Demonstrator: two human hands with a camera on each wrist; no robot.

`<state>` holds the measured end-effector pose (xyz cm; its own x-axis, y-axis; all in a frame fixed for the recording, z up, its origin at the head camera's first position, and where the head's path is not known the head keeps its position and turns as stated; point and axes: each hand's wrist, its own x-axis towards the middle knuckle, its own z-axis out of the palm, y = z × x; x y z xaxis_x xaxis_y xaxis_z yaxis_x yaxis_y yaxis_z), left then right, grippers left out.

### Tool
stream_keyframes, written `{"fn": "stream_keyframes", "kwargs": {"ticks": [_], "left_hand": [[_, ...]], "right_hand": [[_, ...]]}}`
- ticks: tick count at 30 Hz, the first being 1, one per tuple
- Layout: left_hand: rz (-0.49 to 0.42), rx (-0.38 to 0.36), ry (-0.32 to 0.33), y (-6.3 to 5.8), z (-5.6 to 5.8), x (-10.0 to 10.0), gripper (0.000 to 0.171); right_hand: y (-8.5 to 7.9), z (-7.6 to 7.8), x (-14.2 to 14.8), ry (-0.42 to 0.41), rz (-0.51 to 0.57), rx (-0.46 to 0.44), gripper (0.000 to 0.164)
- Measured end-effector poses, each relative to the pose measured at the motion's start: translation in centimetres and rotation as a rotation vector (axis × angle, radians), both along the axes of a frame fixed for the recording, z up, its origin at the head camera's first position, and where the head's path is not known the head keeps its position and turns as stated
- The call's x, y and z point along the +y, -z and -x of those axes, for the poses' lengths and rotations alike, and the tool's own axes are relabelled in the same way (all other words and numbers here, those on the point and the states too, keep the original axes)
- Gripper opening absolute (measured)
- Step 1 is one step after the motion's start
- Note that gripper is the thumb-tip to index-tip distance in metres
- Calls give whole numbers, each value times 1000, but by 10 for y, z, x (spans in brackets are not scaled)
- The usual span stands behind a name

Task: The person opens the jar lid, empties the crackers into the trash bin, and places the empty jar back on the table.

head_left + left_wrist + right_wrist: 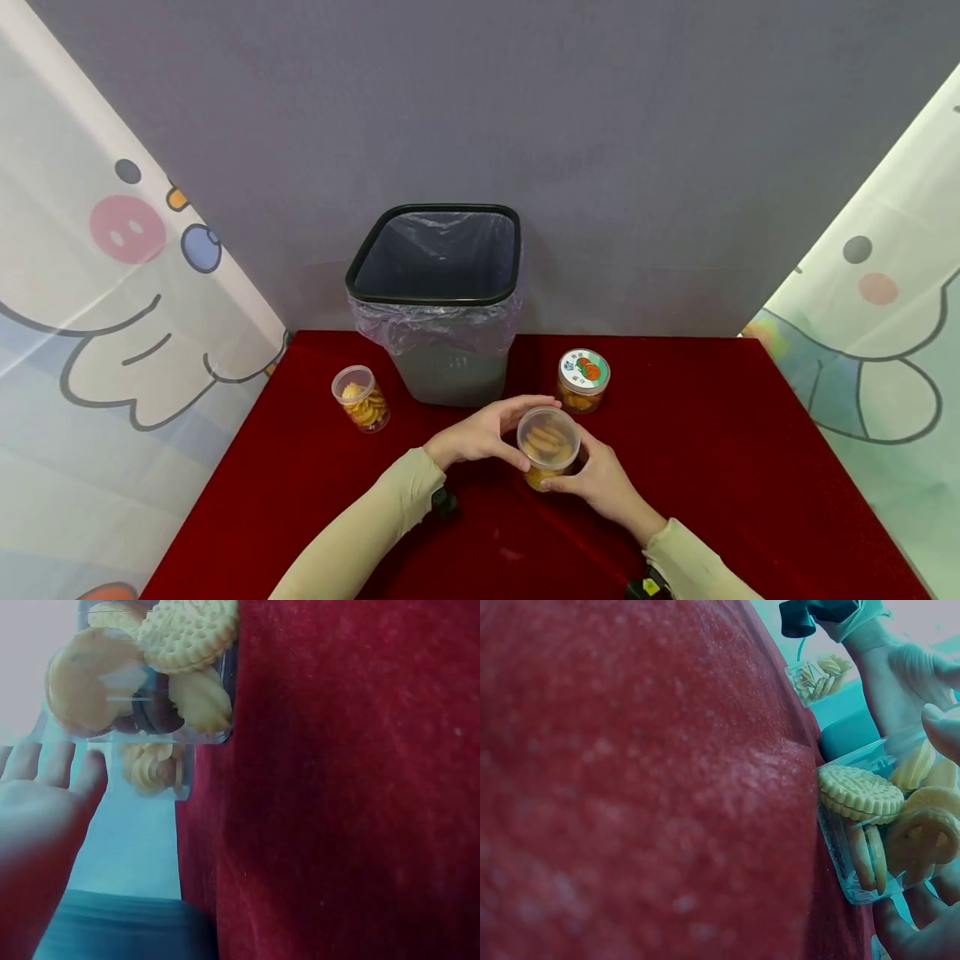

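In the head view my right hand [606,486] grips a clear plastic jar of cookies [548,442] with a translucent lid, thumb in front and fingers round the far right side. My left hand [483,433] is at the jar's left, its fingers stretched out behind the lid and its thumb close to the rim. The left wrist view shows those fingers fairly straight beside the jar. Seen from the right wrist, the jar [870,855] holds several round cookies, one with a scalloped edge, and its base appears raised off the red cloth.
A grey bin [450,367] with a black rim and purplish liner stands at the back. Left of it is a jar of yellow cookies [364,410]; on its right, a jar with a printed lid [583,371]. Red cloth [712,467] covers the table before a grey wall.
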<state>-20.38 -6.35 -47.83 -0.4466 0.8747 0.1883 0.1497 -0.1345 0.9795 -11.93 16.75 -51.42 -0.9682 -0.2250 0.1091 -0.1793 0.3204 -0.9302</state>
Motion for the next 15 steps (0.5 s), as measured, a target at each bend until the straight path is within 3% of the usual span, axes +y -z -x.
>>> {"fn": "stream_keyframes", "kwargs": {"ticks": [5, 15], "left_hand": [[24, -51, -5, 0, -1, 3, 86], [-1, -5, -158, 5, -14, 3, 84]], "right_hand": [[-1, -1, 0, -9, 2, 10, 100], [0, 0, -1, -12, 20, 6, 95]]}}
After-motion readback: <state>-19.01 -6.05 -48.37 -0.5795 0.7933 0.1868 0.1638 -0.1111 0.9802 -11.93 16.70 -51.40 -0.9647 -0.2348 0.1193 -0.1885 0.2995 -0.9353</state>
